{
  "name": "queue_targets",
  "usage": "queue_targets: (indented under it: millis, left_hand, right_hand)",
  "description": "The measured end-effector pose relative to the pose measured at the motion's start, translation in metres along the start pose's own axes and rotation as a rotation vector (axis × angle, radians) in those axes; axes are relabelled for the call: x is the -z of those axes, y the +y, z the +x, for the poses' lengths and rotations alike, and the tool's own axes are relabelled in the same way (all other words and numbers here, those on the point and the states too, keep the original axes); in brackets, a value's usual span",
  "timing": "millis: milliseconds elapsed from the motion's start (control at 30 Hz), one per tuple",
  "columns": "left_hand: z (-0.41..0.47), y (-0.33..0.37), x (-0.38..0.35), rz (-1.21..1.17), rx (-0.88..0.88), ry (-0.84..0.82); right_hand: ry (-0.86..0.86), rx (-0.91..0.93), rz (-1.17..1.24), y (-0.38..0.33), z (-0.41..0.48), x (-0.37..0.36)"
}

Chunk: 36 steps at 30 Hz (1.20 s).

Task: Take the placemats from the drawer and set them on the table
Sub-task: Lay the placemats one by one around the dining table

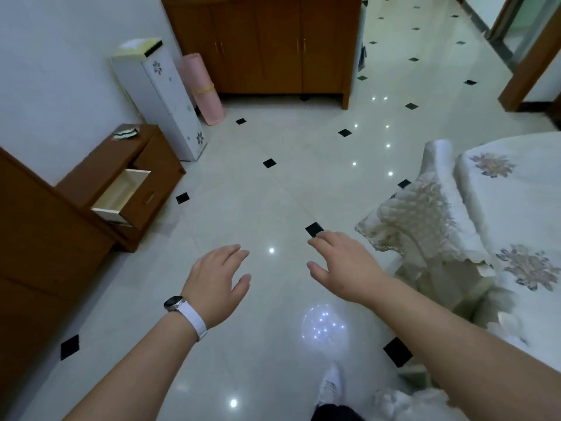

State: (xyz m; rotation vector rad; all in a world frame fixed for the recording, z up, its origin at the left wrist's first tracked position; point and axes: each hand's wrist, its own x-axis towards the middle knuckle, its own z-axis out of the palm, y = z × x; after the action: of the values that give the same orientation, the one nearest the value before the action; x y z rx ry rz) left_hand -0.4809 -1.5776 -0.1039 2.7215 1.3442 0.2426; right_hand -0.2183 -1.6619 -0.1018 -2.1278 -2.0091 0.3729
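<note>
While L hand (215, 278) and R hand (343, 265) are hovering apart over the floor (273, 192) w/ nothing in them, their fingers (235, 253) are lying loosely spread. Drawer (121, 192) is standing pulled out at left, opening rightward, long axis running near-far. Cloth-covered worktop (516, 208) is sitting at right, well apart from drawer.

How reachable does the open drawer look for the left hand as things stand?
Probably not yet: the left hand hangs open over the floor, apart from the open drawer; nothing stands between them.
</note>
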Motion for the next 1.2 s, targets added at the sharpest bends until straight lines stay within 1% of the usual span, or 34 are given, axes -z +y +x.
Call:
queue_targets:
  millis: [100, 233, 367, 567, 700, 800, 900, 1067, 1200]
  left_hand:
    - [0.057, 0.006, -0.001, -0.022, -0.039, 0.035]
    - [0.110, 0.007, -0.006, -0.046, -0.089, 0.035]
    - [0.163, -0.004, -0.011, -0.049, -0.110, 0.017]
    - [0.250, -0.040, -0.041, -0.168, -0.141, -0.036]
    - [0.338, -0.084, -0.051, -0.255, -0.124, -0.028]
    - [0.413, -0.118, -0.047, -0.246, -0.208, -0.039]
    - [0.478, -0.138, -0.037, -0.235, -0.305, -0.043]
    - [0.564, -0.137, -0.031, -0.251, -0.471, -0.050]
    - [0.611, -0.133, -0.040, -0.258, -0.566, -0.073]
  right_hand:
    - [0.028, -0.005, -0.012, 0.028, 0.036, 0.020]
    - [0.031, -0.062, -0.011, 0.052, 0.068, 0.042]
    - [0.029, -0.109, -0.012, 0.070, 0.104, 0.049]
    - [0.003, -0.218, -0.052, 0.095, 0.174, 0.047]
    - [0.036, -0.309, -0.099, 0.113, 0.242, 0.060]
    - [0.063, -0.393, -0.124, 0.118, 0.296, 0.074]
    - [0.086, -0.440, -0.126, 0.116, 0.344, 0.086]
    - [0.145, -0.543, -0.113, 0.118, 0.394, 0.098]
    - [0.112, -0.602, -0.154, 0.134, 0.413, 0.107]
